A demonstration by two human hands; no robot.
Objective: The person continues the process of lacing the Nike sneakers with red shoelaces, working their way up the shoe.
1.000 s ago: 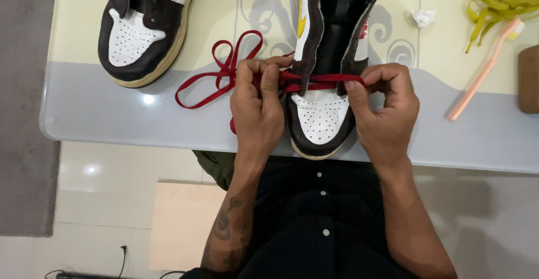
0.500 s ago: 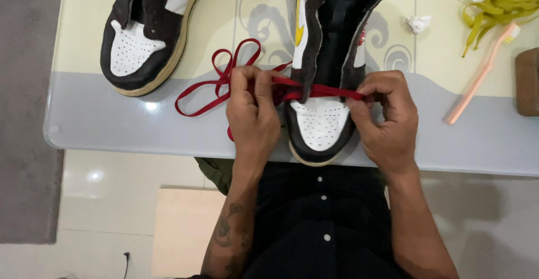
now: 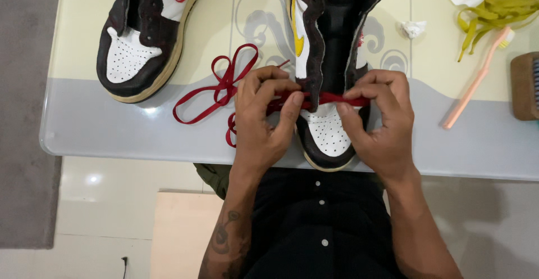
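Both the left hand [image 3: 264, 119] and right hand [image 3: 377, 116] pinch the red lace [image 3: 216, 88] across the near shoe's [image 3: 328, 76] lowest eyelets, so lacing has barely begun, with upper eyelets empty.

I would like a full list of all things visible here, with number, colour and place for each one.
high-top leather sneaker: 1, dark brown and white, table front edge, between the hands
second high-top sneaker: 1, same colours, upper left
flat red shoelace: 1, red, across the near sneaker, loose end left
yellow laces: a bundle, upper right
pink toothbrush: 1, right
wooden brush: 1, brown, right edge
crumpled paper: 1, white
glossy table: 1, cream and grey
left hand: pinches lace
right hand: pinches lace
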